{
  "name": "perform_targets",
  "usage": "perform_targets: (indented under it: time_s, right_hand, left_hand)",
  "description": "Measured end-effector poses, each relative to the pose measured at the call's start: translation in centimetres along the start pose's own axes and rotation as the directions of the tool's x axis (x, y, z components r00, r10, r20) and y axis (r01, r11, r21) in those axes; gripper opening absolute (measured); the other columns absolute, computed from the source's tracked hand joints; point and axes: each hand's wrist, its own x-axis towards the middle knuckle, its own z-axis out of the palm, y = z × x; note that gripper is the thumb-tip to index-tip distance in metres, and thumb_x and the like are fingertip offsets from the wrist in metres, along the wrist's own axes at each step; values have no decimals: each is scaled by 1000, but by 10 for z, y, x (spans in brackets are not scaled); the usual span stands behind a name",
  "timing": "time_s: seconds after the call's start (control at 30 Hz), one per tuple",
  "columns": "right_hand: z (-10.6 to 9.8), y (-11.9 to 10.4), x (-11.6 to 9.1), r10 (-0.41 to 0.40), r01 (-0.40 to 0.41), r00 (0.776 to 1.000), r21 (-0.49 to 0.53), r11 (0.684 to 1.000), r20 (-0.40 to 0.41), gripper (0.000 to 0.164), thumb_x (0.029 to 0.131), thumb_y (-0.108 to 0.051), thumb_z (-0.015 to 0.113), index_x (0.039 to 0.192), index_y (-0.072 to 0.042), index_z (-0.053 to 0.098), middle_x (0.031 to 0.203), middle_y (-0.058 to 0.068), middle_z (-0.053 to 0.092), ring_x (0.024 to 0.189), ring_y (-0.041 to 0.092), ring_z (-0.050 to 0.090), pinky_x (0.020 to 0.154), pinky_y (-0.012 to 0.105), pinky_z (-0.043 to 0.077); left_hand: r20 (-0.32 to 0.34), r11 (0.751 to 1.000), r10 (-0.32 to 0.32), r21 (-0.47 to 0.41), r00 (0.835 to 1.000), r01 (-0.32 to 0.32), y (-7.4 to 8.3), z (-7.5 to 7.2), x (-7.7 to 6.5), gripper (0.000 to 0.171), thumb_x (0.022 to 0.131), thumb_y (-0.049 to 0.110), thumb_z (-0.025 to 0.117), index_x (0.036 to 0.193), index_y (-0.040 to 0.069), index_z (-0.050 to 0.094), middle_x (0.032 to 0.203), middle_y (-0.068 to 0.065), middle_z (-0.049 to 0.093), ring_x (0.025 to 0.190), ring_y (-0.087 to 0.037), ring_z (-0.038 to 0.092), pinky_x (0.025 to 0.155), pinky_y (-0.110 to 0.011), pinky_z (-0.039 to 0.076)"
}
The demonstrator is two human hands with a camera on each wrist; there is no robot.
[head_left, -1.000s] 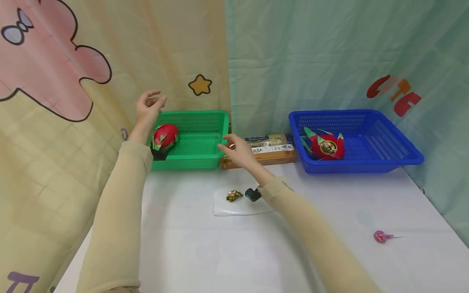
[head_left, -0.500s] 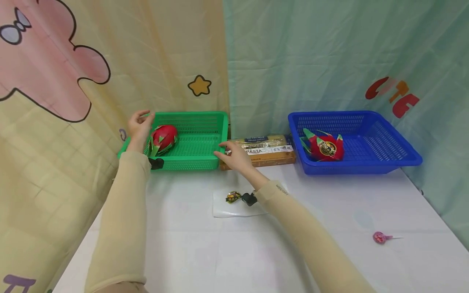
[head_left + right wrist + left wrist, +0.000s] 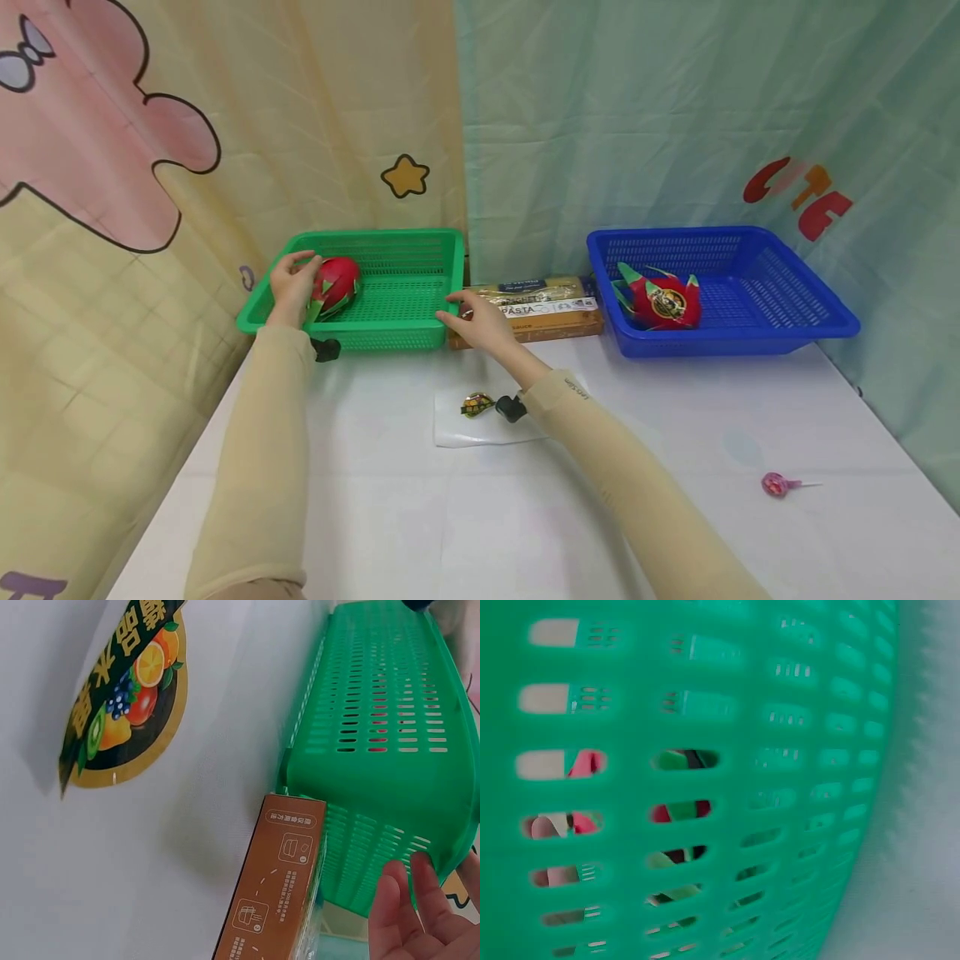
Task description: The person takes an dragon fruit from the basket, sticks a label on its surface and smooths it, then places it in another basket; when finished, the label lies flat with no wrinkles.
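In the head view a red dragon fruit [image 3: 337, 282] with green leaf tips lies at the left end of the green basket [image 3: 420, 337]. My left hand [image 3: 291, 285] is low over that end, fingers loosely bent, fingertips overlapping the fruit's left edge. The left wrist view is mostly filled by the slotted basket wall [image 3: 630, 787], with bits of red and green through the slots. At the basket's right corner my right hand [image 3: 483, 321] pinches the rim. Its fingers [image 3: 427, 896] show against the outside of the end wall in the right wrist view.
Right of the green basket lie a spaghetti pack [image 3: 540, 290] and a brown box [image 3: 555, 323]. A blue basket [image 3: 757, 329] holds another dragon fruit [image 3: 663, 302] with a round label. In front are a white packet [image 3: 453, 429] with a fruit sticker [image 3: 476, 405] and a pink lollipop [image 3: 776, 484].
My left hand has come down from above the green basket to beside the dragon fruit. My right hand dipped slightly to the basket's rim, then stayed. The fruit's leaf end has shifted a little.
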Motion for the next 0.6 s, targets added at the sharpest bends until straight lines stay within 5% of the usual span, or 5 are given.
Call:
perform_targets:
  time_s: [0.17, 0.33, 0.6]
  right_hand:
    - [0, 1, 0, 2, -2, 1000, 9, 1000, -2, 47, 89, -50, 58, 127, -22, 55, 106, -1, 61, 95, 14, 57, 75, 35, 48]
    - [1, 2, -1, 3, -3, 1000, 27, 1000, 2, 49, 89, -51, 57, 128, -22, 54, 103, -1, 60, 91, 15, 57, 73, 34, 47]
    - [2, 5, -1, -6, 6, 1000, 50, 999, -1, 52, 89, -52, 57, 130, -20, 54, 103, -1, 61, 91, 14, 57, 72, 34, 48]
  left_hand:
    - [15, 999, -31, 32, 999, 30, -4, -1, 0, 11, 89, 23, 65, 99, 21, 62, 85, 5, 53, 70, -9, 56, 60, -18, 47]
    - [35, 993, -104, 53, 994, 102, -7, -2, 1, 24, 90, 18, 63, 112, 9, 61, 81, 4, 55, 63, -8, 56, 59, -19, 48]
    - [65, 983, -168, 90, 984, 162, -7, -2, 3, 35, 92, 15, 60, 124, 4, 55, 88, -1, 57, 72, -9, 58, 64, -20, 50]
